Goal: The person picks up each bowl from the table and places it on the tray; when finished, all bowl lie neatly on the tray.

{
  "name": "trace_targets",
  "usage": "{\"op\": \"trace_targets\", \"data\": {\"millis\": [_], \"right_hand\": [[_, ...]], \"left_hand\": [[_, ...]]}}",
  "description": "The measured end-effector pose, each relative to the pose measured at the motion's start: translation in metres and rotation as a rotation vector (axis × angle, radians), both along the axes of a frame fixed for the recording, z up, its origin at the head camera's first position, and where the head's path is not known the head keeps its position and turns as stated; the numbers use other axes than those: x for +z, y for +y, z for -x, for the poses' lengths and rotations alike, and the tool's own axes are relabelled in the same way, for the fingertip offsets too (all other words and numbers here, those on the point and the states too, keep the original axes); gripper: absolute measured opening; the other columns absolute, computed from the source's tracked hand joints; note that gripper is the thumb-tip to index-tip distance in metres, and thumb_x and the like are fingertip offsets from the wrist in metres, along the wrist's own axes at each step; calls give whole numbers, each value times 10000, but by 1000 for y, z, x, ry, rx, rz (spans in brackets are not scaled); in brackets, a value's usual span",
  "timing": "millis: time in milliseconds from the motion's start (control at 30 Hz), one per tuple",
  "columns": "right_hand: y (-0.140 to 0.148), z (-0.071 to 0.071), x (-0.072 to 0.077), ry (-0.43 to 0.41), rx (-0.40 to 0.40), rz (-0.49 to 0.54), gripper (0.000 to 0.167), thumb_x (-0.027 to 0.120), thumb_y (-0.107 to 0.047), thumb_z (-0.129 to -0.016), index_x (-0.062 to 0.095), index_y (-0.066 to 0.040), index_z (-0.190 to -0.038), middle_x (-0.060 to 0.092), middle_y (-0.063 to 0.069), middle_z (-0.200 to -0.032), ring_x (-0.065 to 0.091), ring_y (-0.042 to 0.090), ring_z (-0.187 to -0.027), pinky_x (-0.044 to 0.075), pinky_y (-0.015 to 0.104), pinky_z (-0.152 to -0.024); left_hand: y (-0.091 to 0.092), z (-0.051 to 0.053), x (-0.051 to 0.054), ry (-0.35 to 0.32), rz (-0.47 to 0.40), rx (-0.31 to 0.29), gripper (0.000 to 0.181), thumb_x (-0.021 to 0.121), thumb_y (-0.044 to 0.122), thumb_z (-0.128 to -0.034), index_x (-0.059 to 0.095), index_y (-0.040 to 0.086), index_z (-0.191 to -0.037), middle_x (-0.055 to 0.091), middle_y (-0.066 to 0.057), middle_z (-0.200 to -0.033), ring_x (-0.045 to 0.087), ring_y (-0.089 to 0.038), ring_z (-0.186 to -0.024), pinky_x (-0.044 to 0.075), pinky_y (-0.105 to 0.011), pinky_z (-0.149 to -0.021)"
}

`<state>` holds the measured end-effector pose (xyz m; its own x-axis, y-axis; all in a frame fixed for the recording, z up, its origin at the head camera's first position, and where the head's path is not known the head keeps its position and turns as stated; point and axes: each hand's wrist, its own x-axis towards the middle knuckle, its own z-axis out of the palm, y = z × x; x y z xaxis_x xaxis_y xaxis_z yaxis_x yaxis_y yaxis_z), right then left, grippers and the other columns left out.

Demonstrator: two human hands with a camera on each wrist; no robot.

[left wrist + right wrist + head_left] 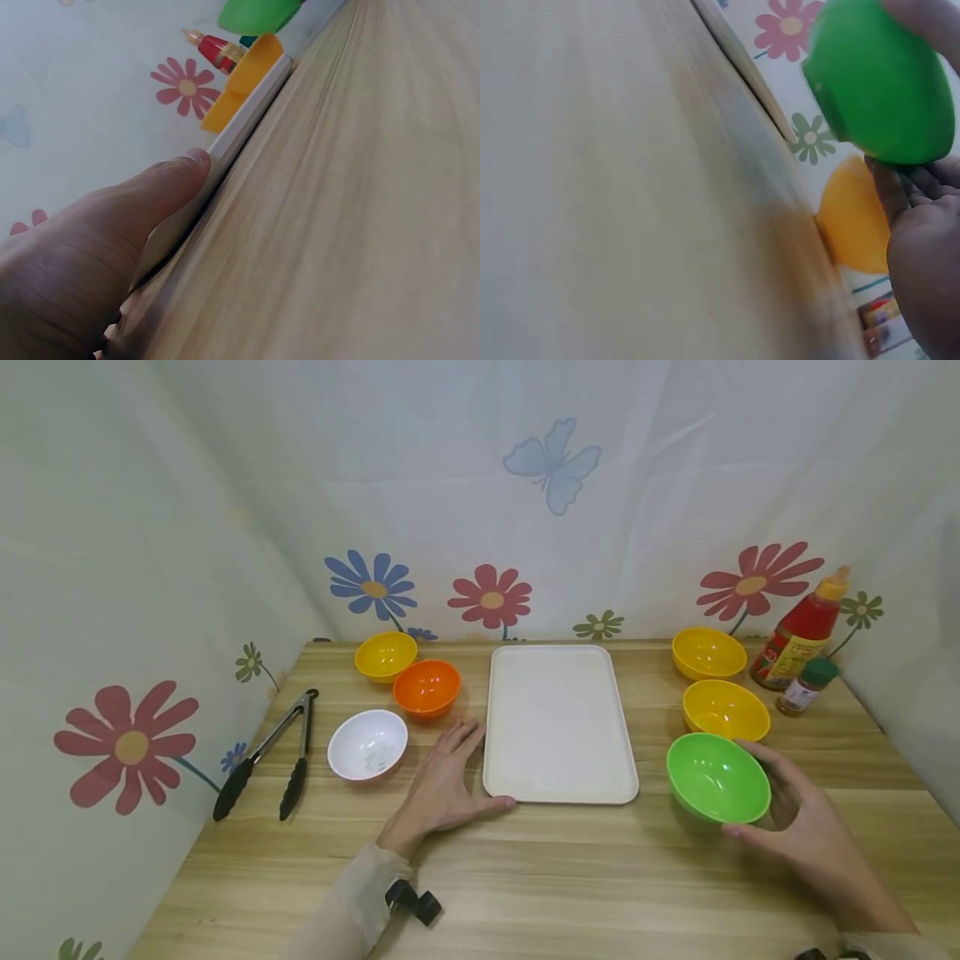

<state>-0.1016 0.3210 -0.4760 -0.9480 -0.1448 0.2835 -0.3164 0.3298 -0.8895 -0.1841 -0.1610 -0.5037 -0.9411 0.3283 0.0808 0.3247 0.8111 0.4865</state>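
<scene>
Pale sleeve [348,897] cloth lay nearest the camera, short of the white tray's near-left corner, with a small black device [412,902] at its cuff. Beyond that cuff, the left hand [442,785] was spread wide and gripped nothing; its fingers stretched along the left side of the white tray [558,727], and its thumb reached the near edge, touching the rim in the left wrist view.

Off to the right of the tray, level with its near end, the right hand [810,831] held a green bowl [718,777], its thumb on the near side and its fingers curved around the right and far side. That bowl was clear of the table [570,877], tilted a little, its hollow facing the head camera.

Also right of the tray, a nearer yellow bowl [726,710] stood just past the green one, and a farther yellow bowl [708,652] stood behind it. Farther right of the tray were a red sauce bottle [798,639] and a small green-capped jar [801,693].

Left of the tray, an orange bowl [427,687] stood closest, with another yellow bowl [386,657] beyond it and a white bowl [367,745] nearer the person. Farthest left of the tray lay spread tongs [240,781] with black tips.
</scene>
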Motion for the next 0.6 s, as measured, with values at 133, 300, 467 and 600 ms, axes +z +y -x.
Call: {"op": "trace_targets", "data": {"millis": [133, 300, 467, 600], "right_hand": [[-8, 12, 12, -24, 8, 15, 1060, 885, 206, -799, 380, -55, -1693, 462, 29, -1635, 449, 34, -1457, 372, 46, -1159], [-17, 32, 25, -11, 14, 4, 1042, 902, 162, -818, 394, -88, -1692, 461, 27, -1628, 451, 60, -1438, 374, 45, -1154], [-27, 54, 38, 40, 15, -33, 1004, 912, 136, -822, 424, -80, -1673, 497, -19, -1597, 472, 54, -1414, 397, 49, -1134], [-36, 70, 50, 48, 32, -4, 979, 887, 142, -848, 412, -68, -1677, 484, -11, -1606, 471, 62, -1422, 417, 56, -1134]], "left_hand": [[0, 0, -1, 2, -6, 0, 1303, 811, 883, -741, 346, 228, -1767, 308, -42, -1830, 155, -275, -1732, 252, -721, -1325], [-1, 1, -3, -7, 9, 0, 1305, 799, 895, -747, 324, 246, -1775, 298, -35, -1833, 142, -267, -1734, 251, -718, -1326], [-1, 2, -3, -2, 13, -2, 1305, 798, 894, -749, 330, 234, -1773, 299, -42, -1833, 148, -272, -1733, 240, -696, -1339], [0, 2, -3, 2, 14, -1, 1306, 793, 897, -746, 336, 230, -1771, 302, -43, -1832, 148, -270, -1733, 232, -677, -1348]]}}
